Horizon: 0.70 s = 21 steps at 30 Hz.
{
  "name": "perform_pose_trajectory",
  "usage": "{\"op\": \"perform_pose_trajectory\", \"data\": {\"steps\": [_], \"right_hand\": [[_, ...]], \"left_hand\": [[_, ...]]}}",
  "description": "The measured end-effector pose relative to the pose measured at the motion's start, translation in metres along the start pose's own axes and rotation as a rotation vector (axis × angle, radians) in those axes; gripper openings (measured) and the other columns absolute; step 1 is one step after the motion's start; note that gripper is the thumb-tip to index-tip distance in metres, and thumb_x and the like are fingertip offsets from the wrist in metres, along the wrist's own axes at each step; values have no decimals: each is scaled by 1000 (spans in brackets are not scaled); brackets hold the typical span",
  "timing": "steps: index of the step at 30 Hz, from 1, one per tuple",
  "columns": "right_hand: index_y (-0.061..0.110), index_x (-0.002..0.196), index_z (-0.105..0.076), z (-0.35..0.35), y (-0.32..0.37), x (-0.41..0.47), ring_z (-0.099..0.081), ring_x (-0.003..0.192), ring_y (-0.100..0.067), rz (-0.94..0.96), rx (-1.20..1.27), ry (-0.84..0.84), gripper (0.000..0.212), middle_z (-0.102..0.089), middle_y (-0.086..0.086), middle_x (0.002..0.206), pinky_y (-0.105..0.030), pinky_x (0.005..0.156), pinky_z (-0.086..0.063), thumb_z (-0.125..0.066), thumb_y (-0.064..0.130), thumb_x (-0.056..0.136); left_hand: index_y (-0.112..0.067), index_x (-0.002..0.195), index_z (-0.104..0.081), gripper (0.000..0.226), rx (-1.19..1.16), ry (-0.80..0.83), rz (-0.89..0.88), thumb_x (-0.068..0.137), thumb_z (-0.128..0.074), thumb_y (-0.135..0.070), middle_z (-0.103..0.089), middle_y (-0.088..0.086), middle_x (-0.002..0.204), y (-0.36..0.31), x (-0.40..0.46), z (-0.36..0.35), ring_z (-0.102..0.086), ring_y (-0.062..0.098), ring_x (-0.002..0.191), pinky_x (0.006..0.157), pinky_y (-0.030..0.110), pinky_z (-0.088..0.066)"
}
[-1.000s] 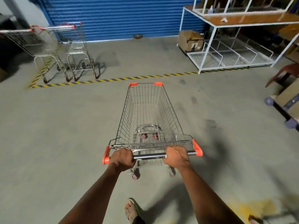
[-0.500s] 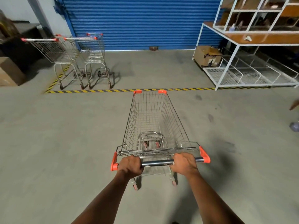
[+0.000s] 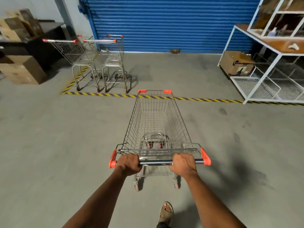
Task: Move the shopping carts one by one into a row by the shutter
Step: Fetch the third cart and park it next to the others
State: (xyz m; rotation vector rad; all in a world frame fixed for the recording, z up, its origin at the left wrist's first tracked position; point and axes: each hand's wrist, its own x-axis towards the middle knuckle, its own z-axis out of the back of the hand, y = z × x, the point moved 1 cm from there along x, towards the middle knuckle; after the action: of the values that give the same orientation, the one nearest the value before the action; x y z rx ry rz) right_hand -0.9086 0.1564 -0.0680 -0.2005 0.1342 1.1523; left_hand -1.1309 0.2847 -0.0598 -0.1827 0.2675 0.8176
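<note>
An empty wire shopping cart [image 3: 156, 122] with orange corner caps stands straight ahead of me on the concrete floor. My left hand [image 3: 129, 163] and my right hand [image 3: 183, 162] are both closed around its dark handle bar [image 3: 155, 162]. The cart's front edge reaches the yellow-black floor stripe [image 3: 205, 99]. Beyond the stripe, at the left, two more carts [image 3: 79, 55] [image 3: 111, 53] stand side by side, noses toward the blue roller shutter [image 3: 164, 23].
A white metal shelf rack [image 3: 266, 74] stands at the right with a cardboard box [image 3: 235, 65] beside it. Stacked cardboard boxes [image 3: 23, 69] and a dark table [image 3: 41, 41] fill the far left. My sandalled foot [image 3: 166, 211] shows below the cart.
I have pushed the cart forward toward the shutter; its front has come up to the floor stripe. The parked carts and shutter appear closer and more central. Both hands kept their grip.
</note>
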Motion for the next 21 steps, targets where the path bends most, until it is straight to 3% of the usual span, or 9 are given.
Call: {"op": "perform_pose_trajectory", "data": {"steps": [4, 6, 8, 10, 12, 17, 21], "right_hand": [[22, 80, -68, 17, 4, 71, -61, 66, -19, 49, 9, -1, 23, -67, 4, 74, -27, 66, -50, -61, 44, 80], [22, 77, -66, 24, 3, 105, -59, 63, -17, 68, 16, 18, 23, -63, 5, 69, -30, 71, -53, -62, 45, 81], [23, 76, -64, 32, 3, 138, -58, 63, -16, 88, 10, 23, 22, -60, 5, 68, -34, 75, -55, -63, 44, 82], [24, 76, -61, 42, 3, 167, -59, 66, -16, 114, 20, 36, 19, -60, 4, 69, -33, 74, -55, -63, 41, 83], [25, 75, -57, 51, 3, 194, -59, 68, -17, 142, 31, 46, 20, -60, 3, 70, -33, 74, -54, -63, 41, 85], [25, 74, -56, 61, 10, 263, -59, 64, -15, 163, 4, 52, 26, -58, 5, 68, -30, 67, -54, -62, 47, 87], [26, 74, -54, 77, 22, 321, -60, 67, -16, 178, 10, 34, 27, -60, 4, 71, -30, 69, -55, -61, 48, 88]], "left_hand": [[-17, 87, -58, 28, 15, -22, 53, 88, -49, -44, -68, 5, 92, 27, 55, 18, -66, 26, 86, 72, 32, -49], [-14, 81, -59, 32, 10, -105, 68, 87, -47, -44, -68, 8, 86, 36, 83, 24, -68, 31, 82, 70, 34, -53], [-20, 64, -43, 35, 40, -82, 147, 86, -51, -46, -69, 6, 84, 39, 110, 35, -69, 29, 81, 69, 33, -52], [-23, 62, -31, 44, 57, -12, 210, 88, -56, -48, -69, 3, 92, 44, 134, 44, -68, 26, 88, 71, 33, -47], [-24, 62, -30, 46, 59, 5, 238, 88, -58, -49, -70, 3, 96, 52, 158, 55, -67, 25, 90, 72, 34, -47], [-24, 78, -50, 29, 62, 16, 226, 86, -57, -51, -70, 2, 94, 83, 212, 76, -67, 25, 89, 71, 35, -46], [-20, 86, -55, 42, 28, -51, 146, 79, -33, -55, -70, 6, 95, 125, 265, 87, -66, 28, 88, 74, 37, -50]]}}
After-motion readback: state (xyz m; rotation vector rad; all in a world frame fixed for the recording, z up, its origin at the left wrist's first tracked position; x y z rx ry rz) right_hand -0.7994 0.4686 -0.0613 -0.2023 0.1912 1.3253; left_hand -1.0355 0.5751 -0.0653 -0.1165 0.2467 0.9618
